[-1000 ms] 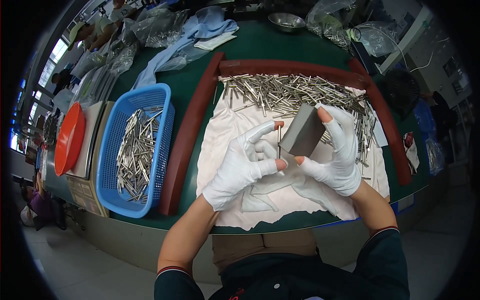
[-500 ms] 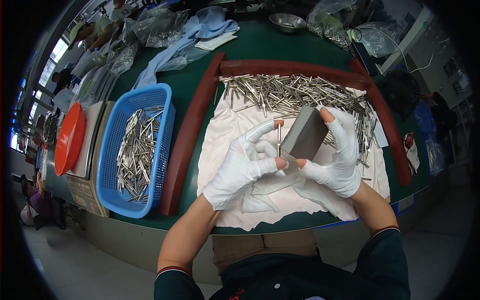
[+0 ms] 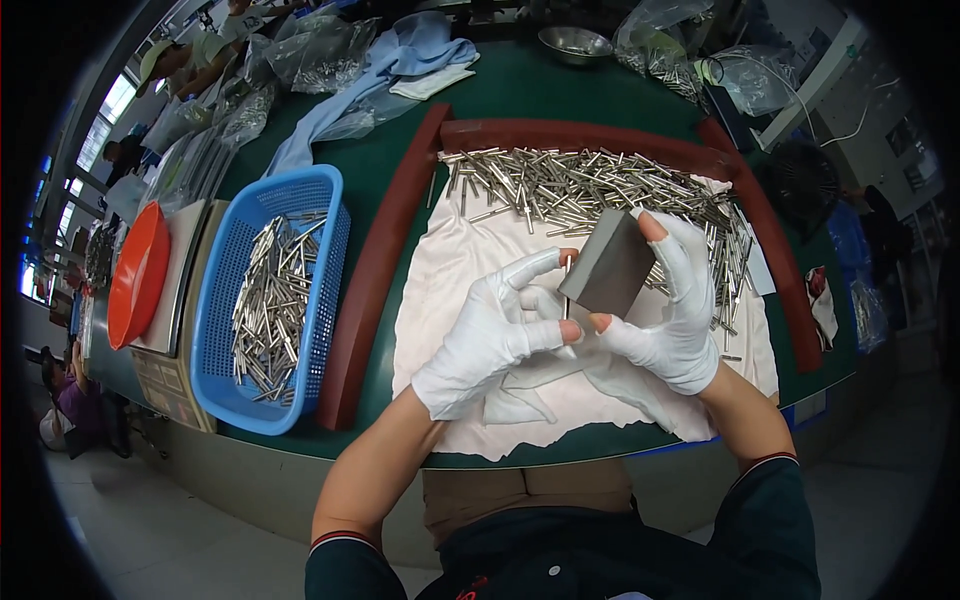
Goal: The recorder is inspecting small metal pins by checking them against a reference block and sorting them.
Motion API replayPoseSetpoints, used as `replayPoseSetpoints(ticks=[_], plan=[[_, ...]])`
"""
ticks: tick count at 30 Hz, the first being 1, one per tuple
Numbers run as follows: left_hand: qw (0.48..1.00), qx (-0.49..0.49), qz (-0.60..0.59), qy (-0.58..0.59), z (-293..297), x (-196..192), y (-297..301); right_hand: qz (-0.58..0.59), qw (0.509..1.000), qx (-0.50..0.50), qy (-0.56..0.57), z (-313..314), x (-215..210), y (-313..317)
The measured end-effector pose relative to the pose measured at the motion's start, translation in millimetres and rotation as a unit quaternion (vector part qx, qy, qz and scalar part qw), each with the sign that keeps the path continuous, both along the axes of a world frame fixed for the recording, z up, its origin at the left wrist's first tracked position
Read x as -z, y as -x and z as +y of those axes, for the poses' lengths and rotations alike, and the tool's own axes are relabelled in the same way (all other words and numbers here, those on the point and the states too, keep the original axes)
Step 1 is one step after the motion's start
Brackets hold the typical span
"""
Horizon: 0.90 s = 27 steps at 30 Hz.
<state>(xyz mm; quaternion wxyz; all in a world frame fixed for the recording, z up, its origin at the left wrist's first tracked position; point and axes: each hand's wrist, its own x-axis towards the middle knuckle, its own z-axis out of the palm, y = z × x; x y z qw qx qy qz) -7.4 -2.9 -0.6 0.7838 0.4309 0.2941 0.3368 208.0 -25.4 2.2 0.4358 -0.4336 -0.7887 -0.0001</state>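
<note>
Both my hands wear white gloves with cut fingertips. My right hand [image 3: 675, 315] grips a grey rectangular block [image 3: 608, 263], tilted, above a white cloth [image 3: 450, 290]. My left hand [image 3: 495, 330] pinches a thin metal pin [image 3: 567, 285] upright against the block's left edge. A heap of several metal pins [image 3: 590, 190] lies on the cloth just beyond the block.
A blue basket [image 3: 325, 290] at the left holds more metal pins. A dark red padded rim [image 3: 375, 270] frames the cloth on the green table [image 3: 400, 140]. An orange lid [image 3: 140, 275], plastic bags, a metal bowl [image 3: 575, 42] and a blue cloth lie further off.
</note>
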Motion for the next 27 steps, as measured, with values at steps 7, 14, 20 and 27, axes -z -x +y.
replayPoseSetpoints(ticks=[7,14,20,27], plan=[[1.000,0.017,0.011,0.000,4.8,6.4,6.2,-0.007,1.000,-0.010,-0.020,1.6,1.2,-0.8],[0.998,0.034,0.042,0.012,-1.0,-3.7,-3.5,0.035,0.999,-0.017,-0.025,-0.4,-1.5,-1.1],[1.000,0.009,0.011,0.003,2.8,2.2,5.2,0.035,0.999,-0.005,-0.006,-0.5,1.0,-3.8],[0.999,0.033,-0.006,0.024,0.4,-5.0,-3.0,0.002,1.000,-0.010,-0.021,0.5,-2.6,7.9]])
